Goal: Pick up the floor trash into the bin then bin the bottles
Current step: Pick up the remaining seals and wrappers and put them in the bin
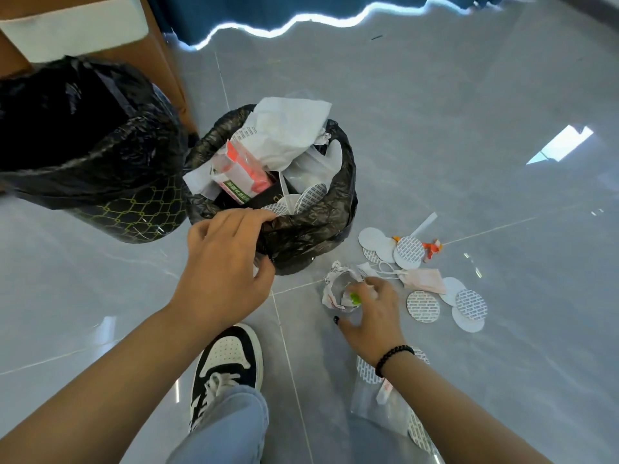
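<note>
Black, crinkled plastic lined the larger bin [83, 142] at the far left, its drum patterned with a thin green lattice. Just beside it stood the smaller bin [315, 226], also wrapped in a glossy black liner and heaped with crumpled white paper [288, 135], a red-and-white packet [241, 175] and flat round seals. Your left hand [224, 266] gripped the near rim of that liner, fingers curled over the edge and thumb against the outside. Below it your black-and-white sneaker [227, 366] rested on the smooth, reflective grey floor tiles [469, 128]. Your right hand [371, 313], a beaded bracelet [393, 358] at its wrist, was down at the floor with fingers curled around a crumpled paper wad [338, 289] showing a bit of green. Further right lay the remaining litter: thin round foil discs [423, 306] with printed faces, a soft pinkish face mask [423, 279] and an orange scrap [433, 246].
</note>
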